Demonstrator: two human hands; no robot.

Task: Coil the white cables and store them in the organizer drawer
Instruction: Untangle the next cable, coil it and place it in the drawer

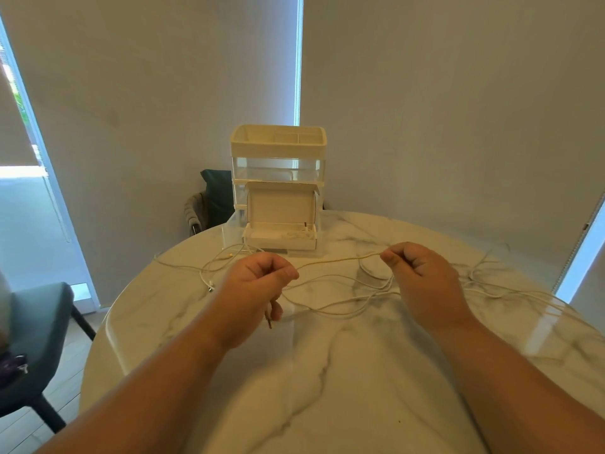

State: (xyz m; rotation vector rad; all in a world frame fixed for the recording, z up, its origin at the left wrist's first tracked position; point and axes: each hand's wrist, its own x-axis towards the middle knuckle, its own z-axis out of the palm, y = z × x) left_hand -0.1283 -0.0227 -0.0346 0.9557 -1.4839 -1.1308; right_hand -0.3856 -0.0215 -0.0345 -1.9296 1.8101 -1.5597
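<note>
The left hand [258, 285] and the right hand [422, 280] each pinch a white cable [340, 259], which is stretched between the two grips. Beneath the grips, loose cables [343, 310] lie on the marble table [343, 381]. Beyond the grips stands the organizer [278, 149], its bottom drawer [230, 232] pulled open.

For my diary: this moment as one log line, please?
left hand: pinches white cable | right hand: pinches same cable | drawer: open

Near half of table [327, 388]: bare marble, free passage. Loose white cables [373, 295] sprawl across middle. Organizer [278, 149] at far edge; open box [280, 239] fills pulled-out drawer [230, 231].
</note>
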